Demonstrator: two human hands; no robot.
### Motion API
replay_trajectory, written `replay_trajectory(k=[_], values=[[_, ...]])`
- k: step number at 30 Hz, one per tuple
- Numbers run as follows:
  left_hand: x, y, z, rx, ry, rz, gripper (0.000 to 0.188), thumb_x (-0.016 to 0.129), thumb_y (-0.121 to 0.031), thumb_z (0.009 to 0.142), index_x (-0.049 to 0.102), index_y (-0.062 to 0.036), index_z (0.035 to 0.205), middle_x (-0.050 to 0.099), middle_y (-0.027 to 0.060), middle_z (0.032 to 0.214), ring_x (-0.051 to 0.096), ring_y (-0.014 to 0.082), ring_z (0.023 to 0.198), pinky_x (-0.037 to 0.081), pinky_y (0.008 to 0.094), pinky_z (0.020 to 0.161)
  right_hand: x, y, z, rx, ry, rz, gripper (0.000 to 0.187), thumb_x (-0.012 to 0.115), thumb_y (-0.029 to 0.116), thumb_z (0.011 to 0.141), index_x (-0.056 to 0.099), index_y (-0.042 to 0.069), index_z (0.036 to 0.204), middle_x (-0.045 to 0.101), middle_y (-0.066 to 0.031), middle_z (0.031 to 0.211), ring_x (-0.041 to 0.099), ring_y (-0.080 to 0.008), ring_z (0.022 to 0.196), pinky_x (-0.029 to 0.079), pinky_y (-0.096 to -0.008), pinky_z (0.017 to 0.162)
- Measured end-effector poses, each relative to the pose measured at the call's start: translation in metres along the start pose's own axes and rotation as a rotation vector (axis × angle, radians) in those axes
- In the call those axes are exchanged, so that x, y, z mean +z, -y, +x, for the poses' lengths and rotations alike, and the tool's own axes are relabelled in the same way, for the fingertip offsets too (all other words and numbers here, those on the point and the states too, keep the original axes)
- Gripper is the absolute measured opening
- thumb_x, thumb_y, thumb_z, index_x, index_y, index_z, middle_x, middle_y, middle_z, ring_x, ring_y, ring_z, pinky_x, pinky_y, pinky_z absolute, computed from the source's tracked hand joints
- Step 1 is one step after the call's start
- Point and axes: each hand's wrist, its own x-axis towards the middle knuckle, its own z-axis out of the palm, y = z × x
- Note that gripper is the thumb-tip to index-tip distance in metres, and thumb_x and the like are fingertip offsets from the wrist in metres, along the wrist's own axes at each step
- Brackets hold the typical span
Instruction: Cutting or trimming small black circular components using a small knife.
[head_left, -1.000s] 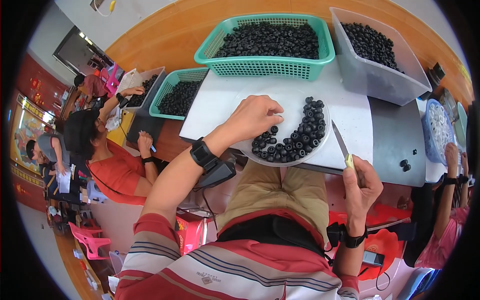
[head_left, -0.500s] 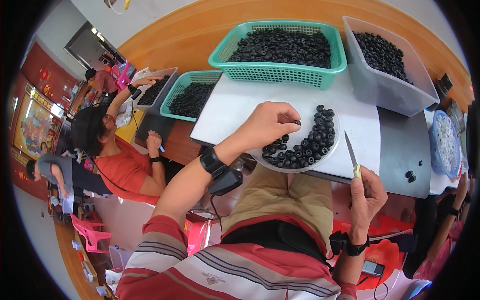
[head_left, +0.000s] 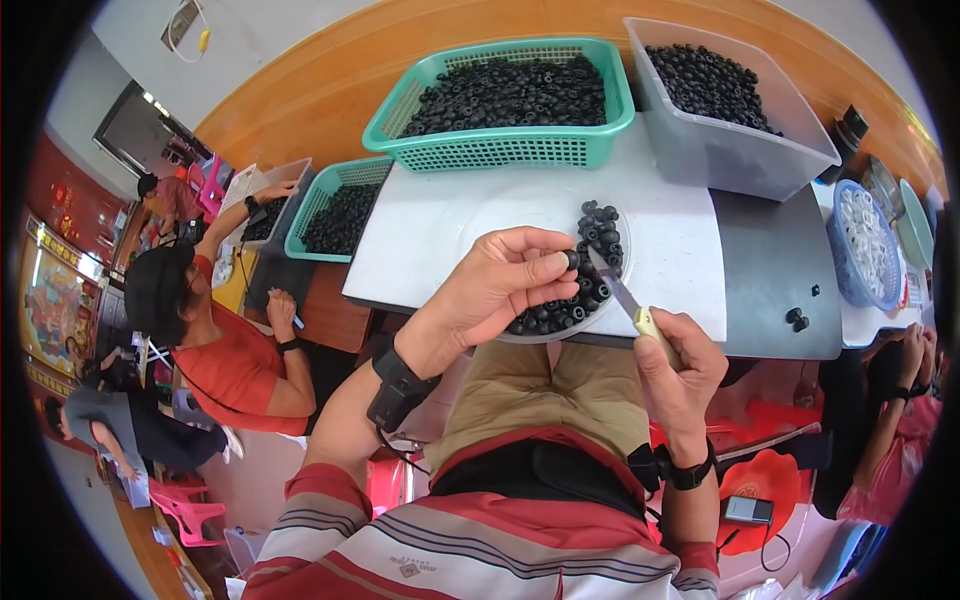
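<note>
1. Currently in hand: one black part (head_left: 572, 260), pinched between thumb and fingers of the left hand (head_left: 490, 285), over the right half of the tray (head_left: 525, 210).
2. Right hand (head_left: 685, 360): closed round the handle of a knife (head_left: 622, 294), at the tray's near right edge. Blade tip just beside the held part; contact cannot be made out.
3. Tray: clear, round, set on a white board (head_left: 675, 255). Far left portion bare.
4. Heap (head_left: 604, 232): many black parts, curving along the tray's right and near sides, partly behind the left hand.
5. Done: one part singled out and brought to the blade. Any cut on it is too small to tell.
6. Left: by judgement, most of the tray's batch, the heap being loose and unsorted to the eye.
7. Green basket (head_left: 490, 152), beyond the tray: well filled with black parts.
8. Bin (head_left: 720, 160), clear, beyond and right of the tray: a large lot of the same.
9. Small basket (head_left: 318, 256), green, left of the tray: likewise stocked. Which containers hold finished pieces, and which waiting ones, cannot be told.
10. Strays (head_left: 797, 318): a few black parts, well right of the tray, on a dark surface (head_left: 755, 290).
</note>
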Motion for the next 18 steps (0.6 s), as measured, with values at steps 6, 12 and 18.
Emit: replay_trajectory(k=[6,12,18], values=[[0.010,0.011,-0.003,-0.031,0.141,-0.186,0.022,0.064,-0.008,0.094,0.060,-0.0006,0.114,0.065,0.0113,0.110,0.068,0.0210,0.099,0.059,0.0334,0.090,0.006,-0.001,0.003,-0.079,0.057,-0.040,0.028,0.079,0.007,0.080,0.068,-0.003,0.104,0.064,-0.0072,0.077,0.054,-0.0112,0.064,0.042,-0.0235,0.059],[0.018,0.015,-0.006,-0.038,0.125,-0.258,0.021,0.062,-0.007,0.094,0.060,-0.0008,0.114,0.067,0.0146,0.104,0.068,0.0210,0.097,0.058,0.0334,0.092,0.003,0.003,0.005,-0.155,0.068,-0.064,0.031,0.080,0.009,0.080,0.067,-0.002,0.106,0.065,-0.0088,0.076,0.056,-0.0130,0.063,0.043,-0.0245,0.058],[0.025,0.022,-0.009,-0.044,0.091,-0.295,0.022,0.061,-0.007,0.095,0.058,0.0003,0.116,0.067,0.0150,0.104,0.068,0.0230,0.098,0.058,0.0338,0.092,0.001,0.002,0.005,-0.203,0.061,-0.086,0.032,0.080,0.007,0.079,0.067,-0.001,0.108,0.065,-0.0095,0.077,0.058,-0.0141,0.064,0.044,-0.0248,0.058]])
